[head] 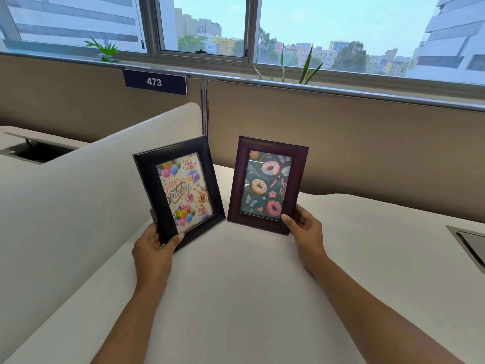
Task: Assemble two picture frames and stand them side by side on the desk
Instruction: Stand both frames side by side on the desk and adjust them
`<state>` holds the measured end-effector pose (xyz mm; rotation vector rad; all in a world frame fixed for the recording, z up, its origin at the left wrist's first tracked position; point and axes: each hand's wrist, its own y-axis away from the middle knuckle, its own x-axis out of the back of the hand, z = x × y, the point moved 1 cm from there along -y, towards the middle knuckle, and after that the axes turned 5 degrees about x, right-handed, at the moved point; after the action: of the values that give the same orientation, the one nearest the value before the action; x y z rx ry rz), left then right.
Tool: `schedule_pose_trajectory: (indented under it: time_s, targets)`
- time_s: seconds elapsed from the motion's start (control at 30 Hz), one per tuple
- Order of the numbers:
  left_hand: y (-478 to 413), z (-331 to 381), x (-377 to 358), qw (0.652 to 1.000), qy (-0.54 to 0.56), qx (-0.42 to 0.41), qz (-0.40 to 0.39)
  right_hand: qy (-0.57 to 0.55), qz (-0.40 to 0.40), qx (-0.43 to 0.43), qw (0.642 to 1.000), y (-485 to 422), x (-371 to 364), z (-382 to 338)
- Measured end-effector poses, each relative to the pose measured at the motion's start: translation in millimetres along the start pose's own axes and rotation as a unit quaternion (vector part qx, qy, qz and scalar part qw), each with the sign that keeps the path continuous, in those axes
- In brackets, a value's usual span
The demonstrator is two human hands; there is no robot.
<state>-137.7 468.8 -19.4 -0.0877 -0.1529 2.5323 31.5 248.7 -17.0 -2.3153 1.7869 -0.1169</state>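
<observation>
Two picture frames stand upright side by side above the white desk (236,285). The black frame (147,174) on the left shows a happy-birthday card with balloons and leans to the left. My left hand (153,248) grips its lower left corner, thumb on the front. The dark brown frame (299,174) on the right shows donuts on a green ground. My right hand (305,232) holds its lower right corner, thumb on the front edge. Whether the frames' bottoms touch the desk I cannot tell.
A white curved divider (78,185) runs along the left of the desk. A tan partition (341,143) with a "473" sign (154,82) stands behind. A cable hatch (469,245) is set in the desk at the right; another hatch (36,152) lies at far left.
</observation>
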Motion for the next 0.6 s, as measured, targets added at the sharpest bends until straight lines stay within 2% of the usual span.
schedule_pose_trajectory:
  time_s: [0.6]
  targets:
    - [-0.1,-0.8,-1.3,1.000,-0.014,0.001,-0.012,0.014,0.008,-0.002,1.000,1.2,-1.4,-3.3]
